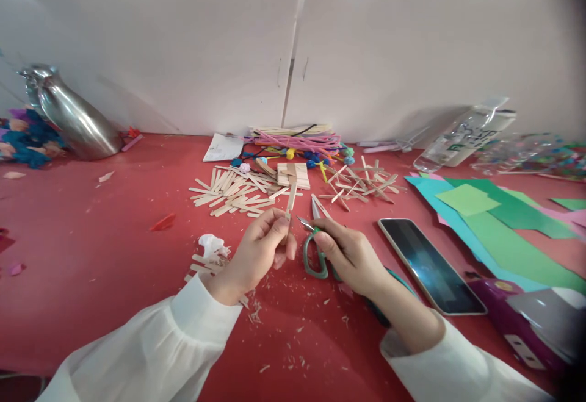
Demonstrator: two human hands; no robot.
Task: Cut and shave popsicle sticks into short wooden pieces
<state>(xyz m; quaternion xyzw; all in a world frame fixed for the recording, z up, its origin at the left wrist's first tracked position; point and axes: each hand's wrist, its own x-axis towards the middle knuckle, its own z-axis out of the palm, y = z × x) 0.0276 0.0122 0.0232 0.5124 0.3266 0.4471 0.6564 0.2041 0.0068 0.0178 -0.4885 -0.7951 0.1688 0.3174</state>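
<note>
Curled, pale wood shavings lie short of the green-handled scissors. Just left of the scissors, the left hand pinches a flat wooden stick; just right, the right hand grips a slim tool with a pointed metal blade. Farther right lies a glossy phone. Beyond the scissors are round-ended sticks and fuzzy pink pipe cleaners. Beneath them spreads a smooth red tabletop; well beyond stand white panels.

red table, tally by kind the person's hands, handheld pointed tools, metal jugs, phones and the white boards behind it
Bare hands, left hand and right hand: 2
Slim tool with a pointed silver blade: 1
Shiny silver metal jug: 1
Dark-screened rectangular phone: 1
Large white upright boards: 2
Total: 7
</note>
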